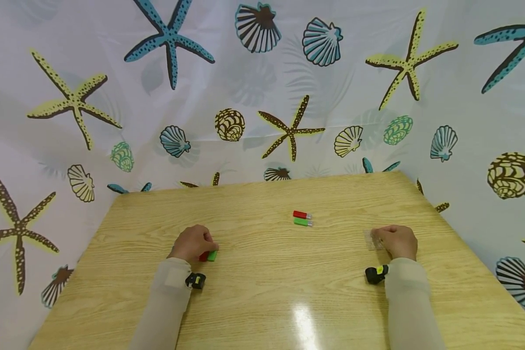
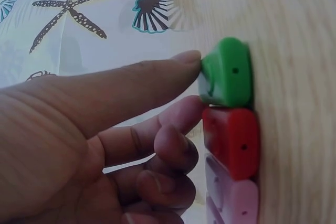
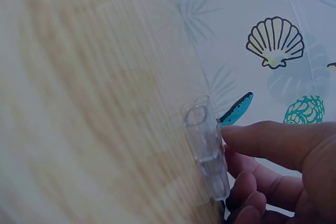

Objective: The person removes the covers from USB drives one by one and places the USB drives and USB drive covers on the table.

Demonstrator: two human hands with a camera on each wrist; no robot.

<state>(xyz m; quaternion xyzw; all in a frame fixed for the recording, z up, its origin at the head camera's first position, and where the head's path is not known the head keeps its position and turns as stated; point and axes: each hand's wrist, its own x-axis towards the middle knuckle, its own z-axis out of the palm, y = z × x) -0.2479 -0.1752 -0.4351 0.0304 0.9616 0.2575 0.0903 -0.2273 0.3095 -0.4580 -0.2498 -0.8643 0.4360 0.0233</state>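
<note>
In the head view my left hand (image 1: 193,243) is low over the table at left. Its thumb and forefinger pinch a green USB stick (image 2: 233,72) at the end of a row. Against that stick lies a red USB stick (image 2: 244,142), then a pink USB stick (image 2: 244,203); in the head view my hand hides much of the row. Over at the right, my right hand (image 1: 398,240) has thumb and forefinger on a clear plastic cap (image 3: 202,135). Other clear caps (image 1: 369,239) lie close beside it on the table, the fingers behind them loosely curled.
A red USB stick (image 1: 300,214) and a green USB stick (image 1: 301,222) lie side by side past the table's middle, metal plugs pointing right. A curtain (image 1: 253,160) printed with starfish and shells hangs along the back and sides of the wooden table (image 1: 262,291).
</note>
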